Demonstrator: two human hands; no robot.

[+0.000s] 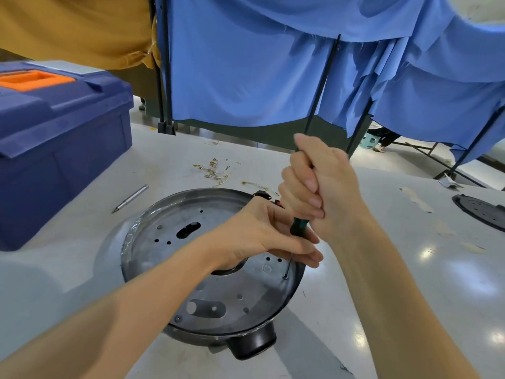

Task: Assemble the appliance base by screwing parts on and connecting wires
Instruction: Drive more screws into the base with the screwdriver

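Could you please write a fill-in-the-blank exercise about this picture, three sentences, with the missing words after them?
1. The right hand grips the handle of a ____, and the left hand pinches its shaft.
2. A pointed metal rod lies between the round metal base and the blue ____.
3. That box has an ____ handle in its lid.
Missing words: screwdriver; toolbox; orange.

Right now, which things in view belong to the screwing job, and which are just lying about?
In use: screwdriver, gripped by the right hand and steadied by the left hand; screw under its tip; appliance base.
Lying about: blue toolbox; metal rod; loose wires; black disc at far right.
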